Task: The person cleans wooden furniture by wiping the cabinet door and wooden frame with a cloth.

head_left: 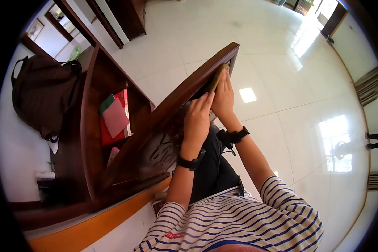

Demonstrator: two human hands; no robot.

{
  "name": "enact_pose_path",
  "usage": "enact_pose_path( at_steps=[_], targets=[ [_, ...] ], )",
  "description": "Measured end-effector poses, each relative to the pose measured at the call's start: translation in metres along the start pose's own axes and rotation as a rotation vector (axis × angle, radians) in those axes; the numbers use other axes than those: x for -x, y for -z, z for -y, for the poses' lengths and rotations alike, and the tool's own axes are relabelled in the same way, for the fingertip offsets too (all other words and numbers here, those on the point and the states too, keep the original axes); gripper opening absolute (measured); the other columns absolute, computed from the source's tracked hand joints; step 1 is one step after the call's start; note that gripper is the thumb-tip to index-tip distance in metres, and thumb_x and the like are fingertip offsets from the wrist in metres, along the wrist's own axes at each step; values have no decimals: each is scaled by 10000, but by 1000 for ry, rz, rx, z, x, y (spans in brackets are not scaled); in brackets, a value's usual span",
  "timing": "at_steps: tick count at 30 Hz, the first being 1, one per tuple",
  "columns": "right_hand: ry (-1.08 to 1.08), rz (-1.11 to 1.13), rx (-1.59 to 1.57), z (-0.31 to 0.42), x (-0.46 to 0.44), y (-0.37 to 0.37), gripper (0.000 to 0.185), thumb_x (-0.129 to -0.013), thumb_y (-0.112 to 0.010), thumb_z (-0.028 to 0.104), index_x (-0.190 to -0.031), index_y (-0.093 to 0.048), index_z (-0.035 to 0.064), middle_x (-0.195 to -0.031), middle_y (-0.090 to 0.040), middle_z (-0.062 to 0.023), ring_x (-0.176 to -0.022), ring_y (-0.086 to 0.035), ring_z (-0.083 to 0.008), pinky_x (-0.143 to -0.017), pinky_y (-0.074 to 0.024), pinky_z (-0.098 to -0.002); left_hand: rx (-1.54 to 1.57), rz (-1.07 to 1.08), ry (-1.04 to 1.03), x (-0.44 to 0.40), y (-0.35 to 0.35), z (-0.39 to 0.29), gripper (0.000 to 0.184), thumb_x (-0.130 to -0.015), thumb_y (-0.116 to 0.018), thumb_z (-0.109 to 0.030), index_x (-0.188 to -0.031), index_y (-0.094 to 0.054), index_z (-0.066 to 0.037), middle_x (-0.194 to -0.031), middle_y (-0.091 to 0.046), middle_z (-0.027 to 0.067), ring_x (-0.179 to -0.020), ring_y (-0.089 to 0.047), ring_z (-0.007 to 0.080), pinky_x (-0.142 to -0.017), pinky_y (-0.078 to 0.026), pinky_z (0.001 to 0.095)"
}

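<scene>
Just ahead at 12 o'clock, the left hand (197, 115) lies with straightened fingers at the lower end of a yellowish pad (217, 80), close against the right hand (223, 98) at 1 o'clock, whose flat, extended fingers cover the pad's side, probably to spread pressure on the dark wooden panel (193, 82). That slants from 7 to 1 o'clock, seemingly giving both hands access. Beyond, at 9, a cabinet (86, 126) holds red and pink booklets (116, 121); at 10, a dark bag (46, 94).
</scene>
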State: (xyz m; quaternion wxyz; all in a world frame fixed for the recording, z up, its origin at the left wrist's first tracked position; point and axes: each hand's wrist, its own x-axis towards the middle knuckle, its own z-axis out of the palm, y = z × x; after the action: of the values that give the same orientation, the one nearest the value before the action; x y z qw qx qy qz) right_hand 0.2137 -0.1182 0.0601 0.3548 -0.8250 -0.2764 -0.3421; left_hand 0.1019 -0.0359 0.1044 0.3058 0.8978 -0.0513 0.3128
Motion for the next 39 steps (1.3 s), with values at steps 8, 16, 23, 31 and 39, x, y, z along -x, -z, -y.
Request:
enact_pose_path(
  at_steps=[8,16,23,31,39],
  targets=[
    [11,-71,78,-19,-5,12,701,-806,-604,119,-1398,-321,-127,-1418,-394,-319,-1281,-414,-474,-1041,-398,-461,45,147,50,15,-9,-4,383,-865,-512,49,-1238,-586,-1,-1251,-589,138,-1096,-546,336,-934,-460,399],
    [137,-94,-92,-7,8,50,603,-769,-628,40,-1342,-466,-55,-1305,-541,-249,-1148,-543,-428,-976,-451,-454,280,57,66,36,6,-34,165,-861,-566,36,-1008,-638,14,-1088,-630,171,-942,-608,304,-800,-506,344],
    [267,-159,-470,77,-15,106,712,-712,-764,105,-1337,-472,-71,-1344,-518,-253,-1155,-562,-412,-975,-455,-443,583,-237,251,57,47,-59,379,-826,-649,26,-1171,-501,-26,-1312,-455,154,-1112,-549,236,-892,-486,321],
    [634,560,-881,148,-1,137,620,-763,-532,-105,-1372,-465,-16,-1384,-498,-214,-1334,-429,-373,-1116,-312,-455,756,-289,322,110,90,-50,653,-833,-659,-1,-1408,-347,-4,-1373,-454,142,-1267,-461,232,-1071,-350,336],
    [-334,716,-1230,142,58,122,519,-964,-545,68,-1452,-373,34,-949,-648,-71,-912,-624,-123,-836,-497,-265,1181,-419,578,170,122,-3,496,-929,-503,-207,-1376,-451,1,-1320,-539,97,-1198,-514,160,-1016,-401,302]
  ],
)
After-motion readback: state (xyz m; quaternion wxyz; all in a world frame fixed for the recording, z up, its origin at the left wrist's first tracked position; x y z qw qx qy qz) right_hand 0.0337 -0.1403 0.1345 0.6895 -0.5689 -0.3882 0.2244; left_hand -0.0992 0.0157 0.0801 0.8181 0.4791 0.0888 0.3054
